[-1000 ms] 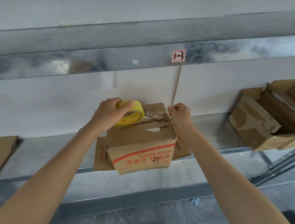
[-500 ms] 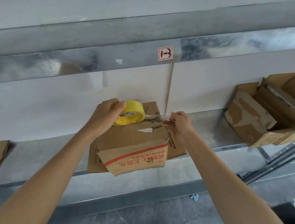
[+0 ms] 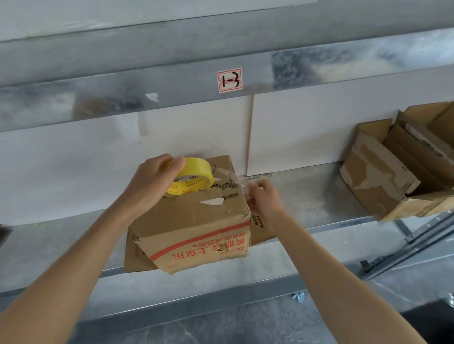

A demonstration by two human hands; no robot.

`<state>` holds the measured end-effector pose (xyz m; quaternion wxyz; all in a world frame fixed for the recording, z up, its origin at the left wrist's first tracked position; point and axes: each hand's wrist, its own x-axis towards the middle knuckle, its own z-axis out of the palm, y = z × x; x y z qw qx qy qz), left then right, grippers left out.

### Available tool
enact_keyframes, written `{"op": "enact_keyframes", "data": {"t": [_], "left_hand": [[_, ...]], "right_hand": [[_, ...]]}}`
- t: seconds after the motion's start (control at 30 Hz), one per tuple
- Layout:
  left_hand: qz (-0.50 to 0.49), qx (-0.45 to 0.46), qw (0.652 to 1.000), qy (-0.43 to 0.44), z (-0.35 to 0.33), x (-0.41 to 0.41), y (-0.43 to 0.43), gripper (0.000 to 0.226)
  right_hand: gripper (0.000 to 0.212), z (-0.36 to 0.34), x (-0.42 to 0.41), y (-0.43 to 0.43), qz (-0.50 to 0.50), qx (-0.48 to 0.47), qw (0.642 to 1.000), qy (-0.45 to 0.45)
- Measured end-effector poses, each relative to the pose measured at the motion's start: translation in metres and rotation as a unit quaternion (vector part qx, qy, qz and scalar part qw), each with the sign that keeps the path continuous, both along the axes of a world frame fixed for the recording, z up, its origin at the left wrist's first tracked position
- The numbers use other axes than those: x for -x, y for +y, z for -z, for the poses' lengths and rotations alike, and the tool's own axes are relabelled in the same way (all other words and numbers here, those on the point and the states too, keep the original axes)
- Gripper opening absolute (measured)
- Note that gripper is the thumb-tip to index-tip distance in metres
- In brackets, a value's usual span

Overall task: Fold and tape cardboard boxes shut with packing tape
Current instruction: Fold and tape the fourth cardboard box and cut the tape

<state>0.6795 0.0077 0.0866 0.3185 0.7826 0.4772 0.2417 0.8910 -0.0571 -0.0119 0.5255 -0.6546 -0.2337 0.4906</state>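
1. Grey metal shelf (image 3: pixel 317 197) is carrying the work, backed by a white wall.
2. Left hand (image 3: pixel 153 180) is gripping a yellow tape roll (image 3: pixel 191 180), resting it on the box's far top edge.
3. Right hand (image 3: pixel 263 198) is pinching the clear tape strip (image 3: pixel 232 179) running from the roll, beside the box's right top edge.
4. Cardboard box (image 3: pixel 192 223) is sitting, flaps down, on flattened cardboard (image 3: pixel 133 258) at the shelf's front edge.
5. Torn open boxes (image 3: pixel 399 169) are lying well apart to the right; a "1-3" label (image 3: pixel 230 80) is sitting on the beam above.

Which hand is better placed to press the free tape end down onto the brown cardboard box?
Probably the right. The right hand pinches the clear tape end at the top right edge of the brown cardboard box, while the left hand grips the yellow tape roll.
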Motion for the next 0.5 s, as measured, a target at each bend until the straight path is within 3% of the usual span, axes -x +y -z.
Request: {"op": "enact_keyframes", "data": {"t": [0.13,0.23,0.3,0.43,0.5], "left_hand": [[-0.008,0.007,1.0,-0.005,0.001,-0.001,-0.001,0.044],[-0.014,0.011,1.0,-0.01,-0.001,-0.001,-0.001,0.045],[-0.015,0.014,1.0,-0.016,-0.003,-0.002,-0.002,0.044],[-0.036,0.039,0.996,-0.068,-0.001,-0.004,-0.001,0.037],[-0.057,0.05,0.994,-0.079,0.002,-0.005,-0.001,0.037]], "right_hand": [[0.014,0.012,0.017,0.008,-0.019,0.016,0.997,-0.07],[0.052,0.02,0.012,0.001,-0.057,0.078,0.985,-0.145],[0.061,0.018,0.003,-0.005,-0.06,0.089,0.971,-0.211],[0.042,-0.035,-0.004,-0.002,0.001,-0.132,0.964,-0.231],[0.048,-0.069,0.003,0.001,-0.1,-0.199,0.937,-0.27]]}}
